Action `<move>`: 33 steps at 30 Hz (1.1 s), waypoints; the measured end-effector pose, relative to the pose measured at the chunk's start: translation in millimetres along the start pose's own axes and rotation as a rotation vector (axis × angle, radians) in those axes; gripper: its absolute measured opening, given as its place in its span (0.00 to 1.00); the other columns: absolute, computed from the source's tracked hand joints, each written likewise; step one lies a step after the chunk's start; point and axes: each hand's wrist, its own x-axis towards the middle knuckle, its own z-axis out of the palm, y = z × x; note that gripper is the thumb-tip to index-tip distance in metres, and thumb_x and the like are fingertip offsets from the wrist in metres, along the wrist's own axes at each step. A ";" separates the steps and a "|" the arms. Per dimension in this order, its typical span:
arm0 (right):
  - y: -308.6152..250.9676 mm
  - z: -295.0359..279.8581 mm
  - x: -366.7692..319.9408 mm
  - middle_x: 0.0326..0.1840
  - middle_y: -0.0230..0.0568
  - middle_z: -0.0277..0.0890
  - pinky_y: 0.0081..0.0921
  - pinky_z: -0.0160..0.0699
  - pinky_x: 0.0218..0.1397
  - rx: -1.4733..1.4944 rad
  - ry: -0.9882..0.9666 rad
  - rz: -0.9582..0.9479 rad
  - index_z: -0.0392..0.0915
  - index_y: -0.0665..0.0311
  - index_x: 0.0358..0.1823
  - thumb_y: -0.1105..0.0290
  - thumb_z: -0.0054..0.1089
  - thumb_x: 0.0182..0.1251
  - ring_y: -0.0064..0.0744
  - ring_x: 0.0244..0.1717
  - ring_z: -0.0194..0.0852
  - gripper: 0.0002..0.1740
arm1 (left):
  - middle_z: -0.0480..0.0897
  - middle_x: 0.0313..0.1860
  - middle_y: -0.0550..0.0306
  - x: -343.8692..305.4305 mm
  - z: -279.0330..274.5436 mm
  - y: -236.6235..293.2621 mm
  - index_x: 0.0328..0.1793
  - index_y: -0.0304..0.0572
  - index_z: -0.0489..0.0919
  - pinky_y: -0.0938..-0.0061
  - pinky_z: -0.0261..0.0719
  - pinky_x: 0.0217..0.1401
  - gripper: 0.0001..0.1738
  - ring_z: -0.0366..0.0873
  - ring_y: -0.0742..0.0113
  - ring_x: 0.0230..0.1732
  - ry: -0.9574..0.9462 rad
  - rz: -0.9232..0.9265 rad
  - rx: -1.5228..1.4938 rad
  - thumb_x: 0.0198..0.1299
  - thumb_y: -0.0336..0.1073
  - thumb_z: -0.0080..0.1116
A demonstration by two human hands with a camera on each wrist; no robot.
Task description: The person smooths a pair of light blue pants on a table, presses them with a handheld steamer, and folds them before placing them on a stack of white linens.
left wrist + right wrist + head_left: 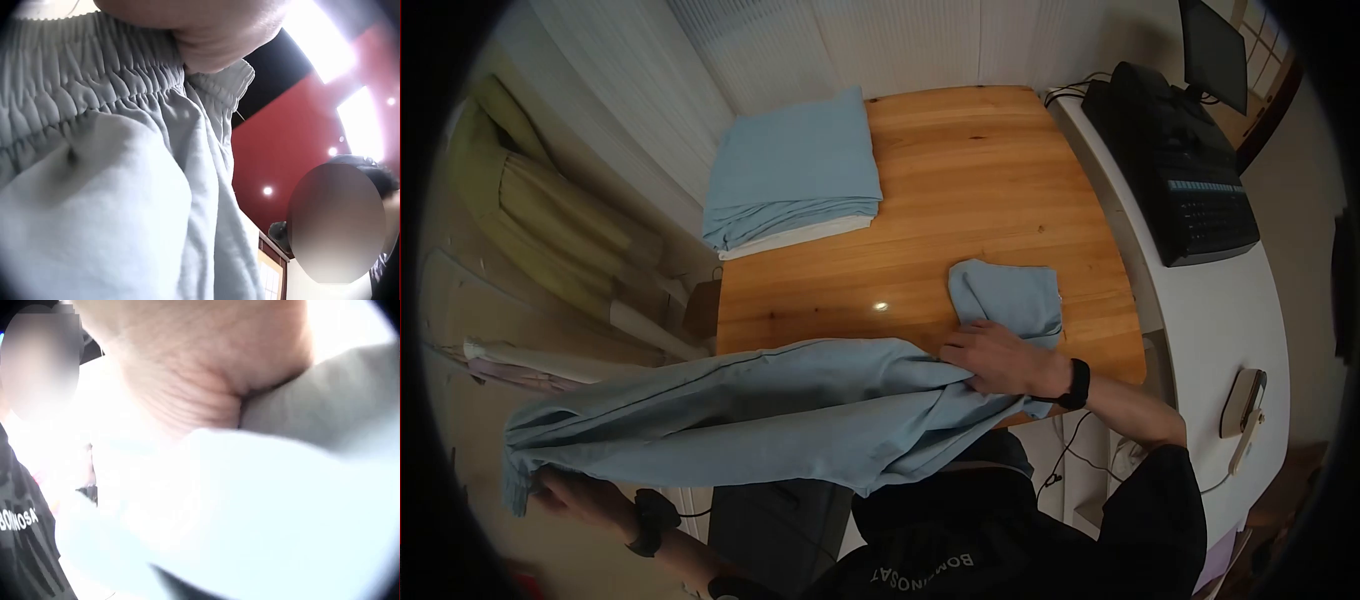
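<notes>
Light blue trousers [740, 415] stretch sideways between both hands in front of the body. At the far left of the head view, my left hand [582, 502] grips them at the waist end. The gathered elastic waistband [94, 81] fills much of the left wrist view, with the heel of that hand over it. My right hand [1008, 360] holds the cloth farther down the legs, close over the table's front edge; its fingertips are partly hidden. Beyond it a leg end [1010, 295] lies on the wooden table. In the right wrist view the cloth is overexposed.
A folded stack of light blue cloth [795, 165] sits at the back left of the wooden table [980, 180]. To the right, a white desk [1210, 310] carries a black machine with a keyboard [1175, 170]. Yellowish clothing [550, 200] hangs at the left, beside a pale curtain [615, 110].
</notes>
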 end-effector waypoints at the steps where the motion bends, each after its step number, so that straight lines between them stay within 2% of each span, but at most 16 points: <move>1: 2.2 -6.2 -7.0 0.59 0.46 0.76 0.45 0.71 0.70 0.000 -0.001 -0.004 0.76 0.60 0.48 0.76 0.69 0.50 0.50 0.64 0.74 0.21 | 0.80 0.55 0.55 1.6 -2.8 3.2 0.60 0.34 0.77 0.67 0.75 0.58 0.23 0.76 0.66 0.52 0.012 -0.015 0.001 0.76 0.49 0.52; 3: 12.7 -31.0 -40.8 0.43 0.43 0.81 0.40 0.80 0.48 0.164 0.297 0.185 0.74 0.62 0.43 0.80 0.65 0.52 0.49 0.42 0.81 0.17 | 0.79 0.56 0.55 2.3 -10.9 1.4 0.60 0.34 0.77 0.67 0.76 0.58 0.23 0.76 0.65 0.52 0.029 -0.043 0.007 0.76 0.48 0.52; 5: 21.6 -52.4 -78.7 0.37 0.44 0.80 0.37 0.80 0.37 0.128 0.535 0.331 0.72 0.62 0.44 0.82 0.66 0.53 0.46 0.34 0.82 0.18 | 0.79 0.58 0.52 3.7 -18.8 -7.4 0.63 0.34 0.76 0.65 0.76 0.58 0.24 0.77 0.63 0.54 0.006 -0.082 0.024 0.75 0.48 0.53; 9: 3.5 -88.7 -150.4 0.30 0.42 0.77 0.28 0.78 0.34 0.048 0.865 0.480 0.73 0.61 0.51 0.84 0.70 0.51 0.35 0.30 0.81 0.25 | 0.78 0.63 0.49 -15.7 -8.7 -12.3 0.70 0.35 0.73 0.63 0.77 0.61 0.28 0.77 0.61 0.57 0.038 -0.113 -0.012 0.74 0.49 0.53; 12: -14.4 -108.8 -203.5 0.24 0.37 0.74 0.23 0.76 0.34 -0.027 0.732 0.758 0.76 0.61 0.57 0.79 0.75 0.46 0.30 0.28 0.80 0.32 | 0.75 0.68 0.48 -31.2 -9.9 -16.2 0.75 0.36 0.69 0.63 0.76 0.63 0.32 0.77 0.58 0.60 -0.010 -0.011 0.036 0.73 0.50 0.54; 15: -17.9 -115.7 -266.3 0.23 0.32 0.77 0.22 0.71 0.30 0.081 0.604 0.620 0.82 0.63 0.38 0.70 0.84 0.37 0.24 0.24 0.75 0.24 | 0.75 0.68 0.49 -34.3 -15.4 -22.9 0.74 0.36 0.69 0.65 0.76 0.63 0.33 0.77 0.60 0.61 -0.107 0.130 0.090 0.74 0.52 0.53; 17: -23.6 -110.8 -287.2 0.23 0.33 0.77 0.20 0.70 0.30 0.188 0.907 0.420 0.81 0.62 0.28 0.64 0.88 0.36 0.23 0.23 0.73 0.23 | 0.76 0.65 0.50 -32.9 -17.8 -24.2 0.73 0.35 0.71 0.66 0.76 0.61 0.31 0.77 0.62 0.58 -0.166 0.098 0.034 0.74 0.51 0.54; 18: -24.5 -137.9 -296.6 0.22 0.33 0.76 0.21 0.70 0.30 0.211 0.659 0.400 0.79 0.61 0.25 0.59 0.89 0.37 0.21 0.22 0.71 0.24 | 0.77 0.63 0.51 -32.1 -18.0 -25.2 0.72 0.34 0.71 0.67 0.77 0.60 0.30 0.77 0.63 0.57 -0.212 0.053 -0.014 0.74 0.51 0.54; 19: -16.2 -136.9 -291.0 0.22 0.33 0.76 0.21 0.70 0.30 0.210 0.661 0.398 0.79 0.61 0.25 0.59 0.89 0.37 0.21 0.22 0.71 0.24 | 0.78 0.62 0.51 -29.7 -12.2 -28.0 0.71 0.34 0.72 0.68 0.77 0.59 0.30 0.78 0.64 0.55 -0.270 -0.013 -0.070 0.74 0.50 0.54; 20: -5.8 -129.2 -282.2 0.22 0.33 0.76 0.22 0.69 0.29 0.073 0.877 0.465 0.79 0.62 0.24 0.59 0.88 0.42 0.22 0.21 0.70 0.22 | 0.79 0.60 0.52 -27.0 -6.3 -29.0 0.70 0.33 0.73 0.69 0.77 0.57 0.29 0.78 0.65 0.54 -0.331 -0.089 -0.126 0.75 0.50 0.55; 22: 5.7 -144.4 -253.7 0.22 0.35 0.75 0.23 0.68 0.29 -0.026 0.951 0.675 0.79 0.64 0.23 0.61 0.83 0.51 0.22 0.22 0.70 0.19 | 0.81 0.57 0.53 -20.1 29.4 -32.7 0.68 0.32 0.75 0.71 0.77 0.55 0.28 0.79 0.68 0.51 -0.462 -0.256 -0.215 0.75 0.49 0.56; 23: 11.2 -169.4 -223.8 0.23 0.36 0.75 0.23 0.69 0.30 0.011 0.807 0.814 0.79 0.66 0.23 0.62 0.80 0.56 0.21 0.24 0.72 0.18 | 0.82 0.56 0.54 -19.8 53.5 -37.2 0.67 0.32 0.75 0.72 0.77 0.54 0.27 0.79 0.69 0.50 -0.528 -0.325 -0.241 0.75 0.49 0.56; 26: 79.5 -181.9 -154.5 0.31 0.41 0.79 0.31 0.76 0.38 -0.168 0.683 0.811 0.84 0.68 0.29 0.62 0.68 0.68 0.34 0.34 0.80 0.16 | 0.85 0.51 0.57 -30.6 118.6 -78.2 0.63 0.32 0.79 0.75 0.77 0.52 0.24 0.79 0.72 0.47 -0.730 -0.483 -0.176 0.75 0.47 0.58; 29: 163.9 -123.1 -107.0 0.42 0.47 0.82 0.42 0.80 0.49 -0.524 0.610 0.562 0.87 0.65 0.38 0.63 0.60 0.72 0.51 0.44 0.81 0.13 | 0.85 0.49 0.59 -70.5 159.4 -148.5 0.59 0.33 0.82 0.78 0.75 0.53 0.22 0.78 0.76 0.48 -0.957 -0.598 -0.113 0.75 0.46 0.59; 31: 195.0 -81.9 -84.8 0.48 0.46 0.81 0.44 0.79 0.56 -0.279 0.414 0.621 0.85 0.62 0.46 0.67 0.58 0.71 0.51 0.50 0.81 0.11 | 0.85 0.50 0.59 -91.4 169.8 -205.3 0.60 0.31 0.82 0.78 0.74 0.54 0.23 0.78 0.76 0.48 -1.017 -0.643 -0.045 0.74 0.47 0.60; 33: 181.8 -66.0 -71.4 0.48 0.46 0.81 0.44 0.79 0.57 -0.334 0.424 0.607 0.83 0.62 0.49 0.67 0.58 0.71 0.52 0.51 0.80 0.11 | 0.85 0.51 0.59 -98.9 166.5 -229.0 0.62 0.29 0.81 0.78 0.74 0.55 0.26 0.79 0.75 0.48 -0.971 -0.717 -0.107 0.73 0.48 0.62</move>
